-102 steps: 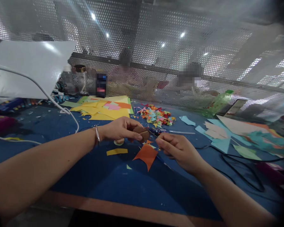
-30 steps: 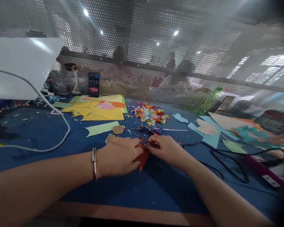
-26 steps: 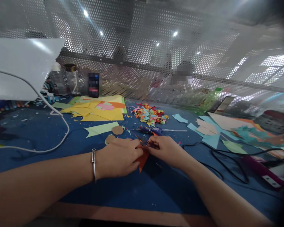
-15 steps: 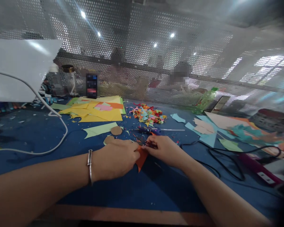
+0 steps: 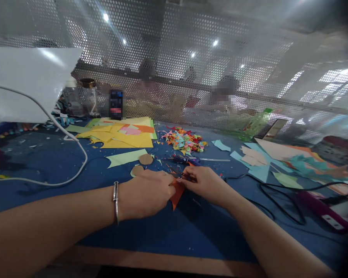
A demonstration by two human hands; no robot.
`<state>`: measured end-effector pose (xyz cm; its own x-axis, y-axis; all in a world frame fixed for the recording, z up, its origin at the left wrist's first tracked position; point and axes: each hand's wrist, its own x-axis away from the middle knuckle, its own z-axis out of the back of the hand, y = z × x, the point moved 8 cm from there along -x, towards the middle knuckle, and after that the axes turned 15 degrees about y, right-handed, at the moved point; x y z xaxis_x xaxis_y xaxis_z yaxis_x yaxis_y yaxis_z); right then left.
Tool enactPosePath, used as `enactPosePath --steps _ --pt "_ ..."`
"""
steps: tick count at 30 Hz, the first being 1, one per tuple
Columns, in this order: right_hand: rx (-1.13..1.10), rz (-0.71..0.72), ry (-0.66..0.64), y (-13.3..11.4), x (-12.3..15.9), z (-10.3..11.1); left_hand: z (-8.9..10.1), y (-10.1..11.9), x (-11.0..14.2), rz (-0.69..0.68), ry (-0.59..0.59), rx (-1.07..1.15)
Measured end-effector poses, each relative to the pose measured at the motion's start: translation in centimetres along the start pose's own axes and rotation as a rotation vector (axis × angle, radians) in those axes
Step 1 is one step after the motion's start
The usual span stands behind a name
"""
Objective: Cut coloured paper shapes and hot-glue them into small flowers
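Both my hands meet over the blue table, at a piece of orange paper (image 5: pixel 177 197). My left hand (image 5: pixel 150 193), with a silver bangle at its wrist, has its fingers closed on the paper's left side. My right hand (image 5: pixel 205 183) pinches the paper from the right; dark reddish bits show by its fingertips, too small to make out. Just beyond the hands lies a blue tool (image 5: pixel 188 159) with a clear rod (image 5: pixel 216 160) sticking out. Two brown discs (image 5: pixel 145 159) lie past my left hand, near a pale green paper strip (image 5: pixel 126 157).
Farther back are yellow sheets (image 5: pixel 127 141) and a heap of coloured paper scraps (image 5: pixel 185 141). On the right lie light blue paper (image 5: pixel 258 170), a black cable (image 5: pixel 281 208) and a purple power strip (image 5: pixel 324 212). A white cable (image 5: pixel 82 170) curves at left. A perforated screen (image 5: pixel 174 92) stands behind.
The whole view has shifted slightly, so things appear a little farther right. Both hands keep almost the same hold on the orange paper.
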<state>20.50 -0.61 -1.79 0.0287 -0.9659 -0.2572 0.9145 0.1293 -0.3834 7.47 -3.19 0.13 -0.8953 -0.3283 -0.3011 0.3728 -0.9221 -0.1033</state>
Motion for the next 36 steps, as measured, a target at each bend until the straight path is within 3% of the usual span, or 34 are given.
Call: enactPosePath --steps 13,15,18,21,23,28,36 --pt "0.075 -0.015 0.022 0.8 -0.1 0.3 0.6 -0.6 -0.5 0.004 0.006 0.055" --pt "0.097 -0.029 0.029 0.9 -0.1 0.5 1.1 -2.4 -0.7 0.045 0.039 0.029" --pt "0.117 -0.047 0.038 0.9 0.0 0.7 1.8 -6.8 -0.6 0.256 0.086 0.041" --pt "0.14 -0.066 0.048 0.9 0.1 0.8 1.7 -10.2 0.2 0.403 0.018 0.04" --pt "0.155 -0.073 0.043 0.9 0.1 0.8 1.6 -11.3 0.6 0.446 -0.015 0.044" --pt "0.173 -0.08 0.018 1.1 0.1 0.7 1.4 -12.0 1.1 0.469 -0.107 0.065" --pt "0.161 -0.055 0.046 0.9 0.1 0.8 1.3 -10.6 0.9 0.28 -0.168 0.186"
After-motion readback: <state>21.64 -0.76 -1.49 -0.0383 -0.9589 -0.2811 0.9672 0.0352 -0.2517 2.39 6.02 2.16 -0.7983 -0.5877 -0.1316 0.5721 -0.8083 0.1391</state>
